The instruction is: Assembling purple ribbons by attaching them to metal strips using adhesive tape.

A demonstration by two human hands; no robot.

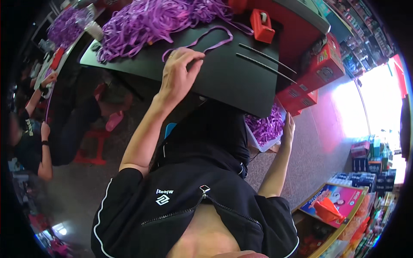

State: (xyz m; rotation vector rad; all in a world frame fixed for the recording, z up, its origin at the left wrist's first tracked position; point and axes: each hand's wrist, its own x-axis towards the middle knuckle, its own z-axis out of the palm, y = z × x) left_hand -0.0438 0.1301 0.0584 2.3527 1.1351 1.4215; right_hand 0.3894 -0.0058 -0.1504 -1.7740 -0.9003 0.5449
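A loop of thin purple strap point(226, 41) lies on the black tabletop point(228, 81). Over its near part is my left hand point(178, 71), palm down, with a ring on one finger. Its fingers are bent and the thumb stands apart from the index finger; the strap passes under or beside the fingers. Low on the right, beside the table corner, my right hand point(289, 128) has its fingers stretched out along the outer side of a pale plastic bin point(259, 144). Purple straps point(267, 127) fill that bin. Nothing shows in my right hand.
A big tangled heap of purple straps point(150, 23) covers the table's far side. Two thin patterned rods point(266, 64) lie near a red tape dispenser point(262, 26). Red cartons point(316, 73) stand to the right. At the left, a co-worker's hand point(50, 78) is at another table.
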